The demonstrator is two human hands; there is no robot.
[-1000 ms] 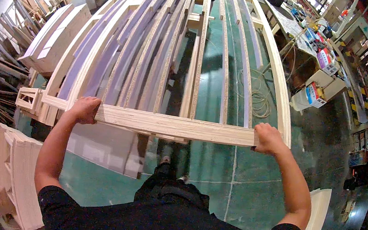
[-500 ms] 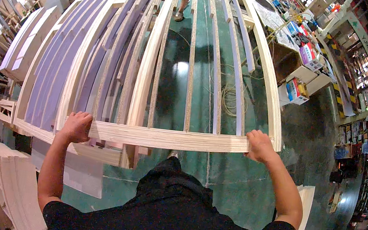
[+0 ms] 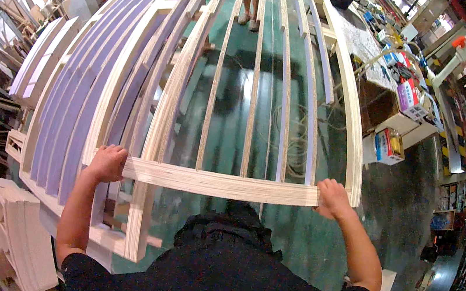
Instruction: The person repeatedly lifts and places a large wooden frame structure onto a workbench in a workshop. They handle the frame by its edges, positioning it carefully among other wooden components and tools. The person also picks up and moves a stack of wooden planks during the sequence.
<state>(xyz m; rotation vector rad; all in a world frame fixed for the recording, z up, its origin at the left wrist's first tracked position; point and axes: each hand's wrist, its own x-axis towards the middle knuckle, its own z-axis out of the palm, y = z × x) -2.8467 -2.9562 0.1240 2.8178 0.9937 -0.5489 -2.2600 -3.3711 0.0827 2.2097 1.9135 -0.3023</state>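
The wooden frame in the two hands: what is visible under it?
Under the held frame, a second wooden frame shows toward the left; green floor and a pale coil appear between the slats. Parts directly behind the slats are covered.

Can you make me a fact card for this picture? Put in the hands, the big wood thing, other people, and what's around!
Left hand: gripping the near rail, close to its left corner
Right hand: gripping the same rail, close to its right corner
Big wood thing: slatted wooden frame
Left side: another slatted frame, partly beneath the held one
Other people: someone's legs at the far end
Right side: cluttered workbench
Floor: green, shiny
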